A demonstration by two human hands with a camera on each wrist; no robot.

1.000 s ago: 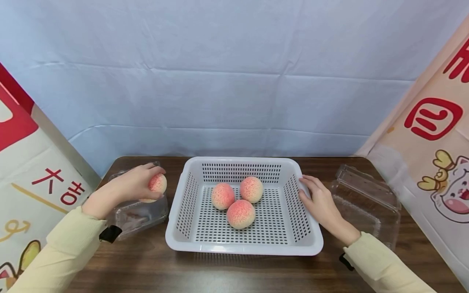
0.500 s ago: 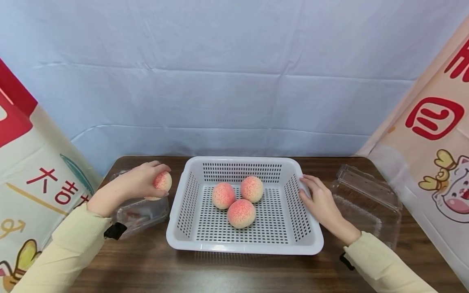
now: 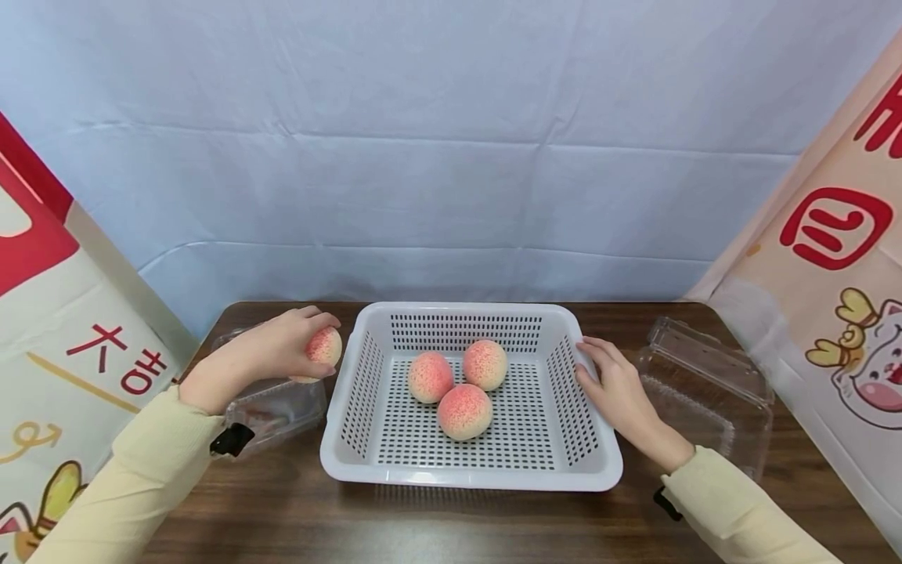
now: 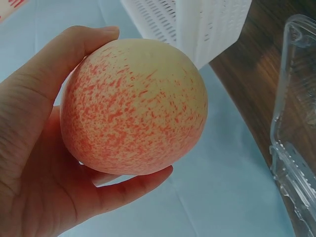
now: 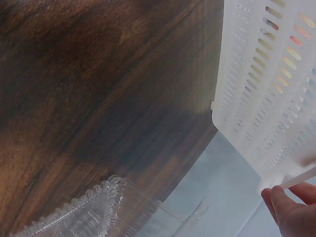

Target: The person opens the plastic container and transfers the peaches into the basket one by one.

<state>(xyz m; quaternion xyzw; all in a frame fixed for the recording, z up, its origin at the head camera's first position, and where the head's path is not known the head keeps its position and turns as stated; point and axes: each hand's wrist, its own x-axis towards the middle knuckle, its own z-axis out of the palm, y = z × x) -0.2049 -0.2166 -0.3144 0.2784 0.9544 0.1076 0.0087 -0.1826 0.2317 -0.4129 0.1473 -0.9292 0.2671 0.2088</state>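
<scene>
My left hand grips a pink-and-cream speckled peach, raised just left of a white plastic basket. In the left wrist view the thumb lies over one side of the peach and fingers curl round the other. Three similar peaches sit together on the basket floor: one at left, one behind at right, one in front. My right hand holds the basket's right rim; the right wrist view shows its fingertips at that rim.
A clear plastic clamshell box lies under my left forearm, partly hidden. Another clear box stands open right of the basket. The brown wooden table ends at a pale blue cloth. Printed panels flank both sides.
My left hand has carried the peach a little to the right, from over the left clear box toward the basket's left rim. The right hand and basket are nearly still.
</scene>
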